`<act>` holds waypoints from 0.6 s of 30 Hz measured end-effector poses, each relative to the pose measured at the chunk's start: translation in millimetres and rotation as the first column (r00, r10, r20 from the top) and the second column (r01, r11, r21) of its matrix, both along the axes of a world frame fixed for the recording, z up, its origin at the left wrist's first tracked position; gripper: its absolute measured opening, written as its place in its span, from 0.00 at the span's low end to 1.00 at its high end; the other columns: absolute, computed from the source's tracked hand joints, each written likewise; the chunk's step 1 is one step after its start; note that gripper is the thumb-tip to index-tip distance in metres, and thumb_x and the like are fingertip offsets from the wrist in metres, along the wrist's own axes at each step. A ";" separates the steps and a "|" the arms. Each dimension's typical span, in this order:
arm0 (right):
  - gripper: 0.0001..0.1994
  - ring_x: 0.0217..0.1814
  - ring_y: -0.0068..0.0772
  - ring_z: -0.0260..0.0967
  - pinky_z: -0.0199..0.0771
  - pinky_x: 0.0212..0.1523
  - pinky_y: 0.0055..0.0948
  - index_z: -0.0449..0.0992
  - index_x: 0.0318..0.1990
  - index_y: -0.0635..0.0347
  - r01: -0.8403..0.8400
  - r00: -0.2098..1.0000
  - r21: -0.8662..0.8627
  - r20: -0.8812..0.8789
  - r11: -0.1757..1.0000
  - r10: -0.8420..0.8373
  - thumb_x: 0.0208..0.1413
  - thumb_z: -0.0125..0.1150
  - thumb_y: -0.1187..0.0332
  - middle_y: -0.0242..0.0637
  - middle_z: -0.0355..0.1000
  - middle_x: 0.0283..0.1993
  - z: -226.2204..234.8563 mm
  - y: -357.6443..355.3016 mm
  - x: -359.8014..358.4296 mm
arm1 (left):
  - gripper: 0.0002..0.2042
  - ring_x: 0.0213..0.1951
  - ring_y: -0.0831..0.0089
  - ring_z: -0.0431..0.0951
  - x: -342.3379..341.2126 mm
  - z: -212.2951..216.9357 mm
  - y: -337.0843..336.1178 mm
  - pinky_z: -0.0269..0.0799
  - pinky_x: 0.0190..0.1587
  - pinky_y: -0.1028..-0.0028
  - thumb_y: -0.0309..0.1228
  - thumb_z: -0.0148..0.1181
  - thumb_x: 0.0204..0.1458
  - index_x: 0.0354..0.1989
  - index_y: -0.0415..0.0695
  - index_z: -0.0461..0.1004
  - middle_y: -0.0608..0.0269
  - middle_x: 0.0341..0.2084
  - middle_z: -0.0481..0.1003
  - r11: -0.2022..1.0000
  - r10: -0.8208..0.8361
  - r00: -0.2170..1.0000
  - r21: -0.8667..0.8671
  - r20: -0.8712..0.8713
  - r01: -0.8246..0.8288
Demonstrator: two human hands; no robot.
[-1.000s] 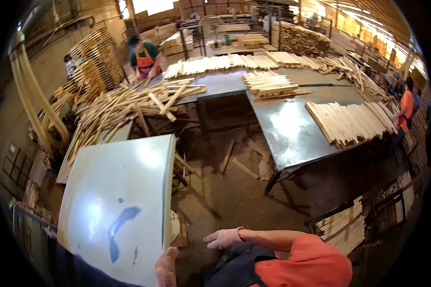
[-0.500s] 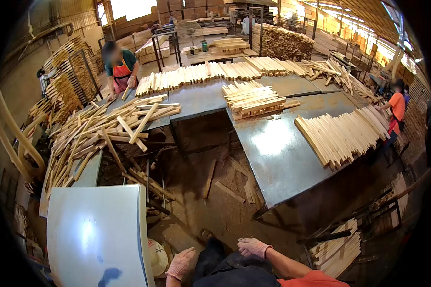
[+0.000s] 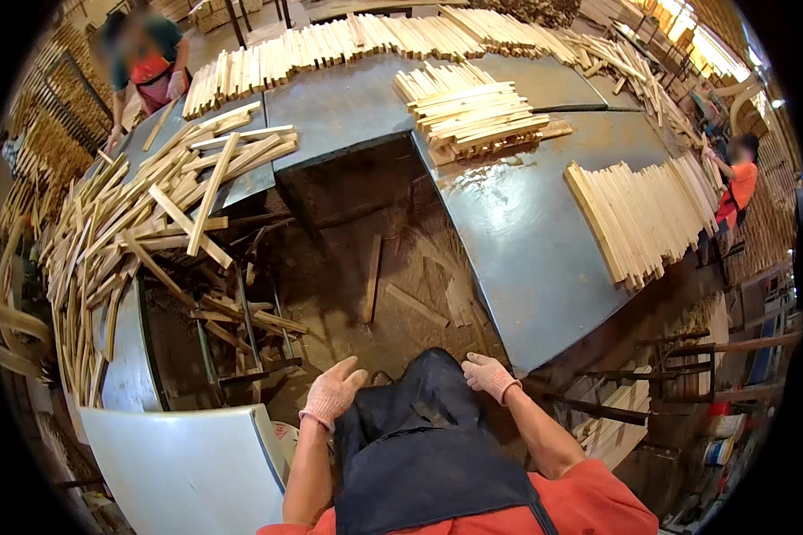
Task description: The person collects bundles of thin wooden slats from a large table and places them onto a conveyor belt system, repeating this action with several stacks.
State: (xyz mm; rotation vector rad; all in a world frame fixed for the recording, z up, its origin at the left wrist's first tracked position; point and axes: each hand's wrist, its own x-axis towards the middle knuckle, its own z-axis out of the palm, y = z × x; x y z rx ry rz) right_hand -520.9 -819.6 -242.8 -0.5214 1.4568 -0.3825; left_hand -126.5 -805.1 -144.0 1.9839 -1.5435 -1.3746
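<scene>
Beside dark apron (image 3: 419, 446) | left hand (image 3: 333, 392), right hand (image 3: 488, 375) | both grips apart, empty

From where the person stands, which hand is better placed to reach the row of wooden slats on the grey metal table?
The right hand, probably. It hangs beside the near corner of the grey table where the slats lie. The left hand is across the dark apron, over the floor gap.

The left hand (image 3: 332, 393) and right hand (image 3: 488, 374) each wear a pale pink knit work glove with a ribbed cuff. Forearms are bare below short orange sleeves. A dark navy apron (image 3: 433, 450) covers the front
</scene>
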 end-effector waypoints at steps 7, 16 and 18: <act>0.16 0.30 0.19 0.61 0.63 0.29 0.22 0.71 0.62 0.60 0.017 0.994 0.038 0.105 0.999 -0.021 0.72 0.61 0.66 0.26 0.65 0.34 -25.9 -139.8 37.8 | 0.21 0.67 0.50 0.74 7.2 -39.3 -141.3 0.69 0.71 0.62 0.48 0.54 0.69 0.62 0.50 0.78 0.49 0.69 0.72 0.963 -0.265 0.961 -0.028 0.077 0.268; 0.38 0.76 0.54 0.66 0.63 0.76 0.38 0.65 0.73 0.71 -0.565 0.825 -0.457 -0.290 0.687 0.485 0.66 0.56 0.49 0.57 0.64 0.77 -43.5 -449.2 84.4 | 0.30 0.70 0.49 0.71 18.1 -30.1 -369.7 0.66 0.72 0.61 0.48 0.55 0.67 0.68 0.37 0.72 0.44 0.69 0.72 0.956 -0.287 0.956 0.083 0.067 0.282; 0.39 0.79 0.54 0.61 0.59 0.78 0.38 0.67 0.72 0.73 -0.626 0.780 -0.400 -0.329 0.669 0.533 0.65 0.54 0.47 0.59 0.63 0.77 -20.7 -514.7 91.3 | 0.31 0.70 0.49 0.71 16.0 -18.2 -418.2 0.66 0.72 0.62 0.48 0.56 0.66 0.68 0.36 0.73 0.43 0.68 0.73 0.985 -0.064 0.997 0.165 0.038 0.057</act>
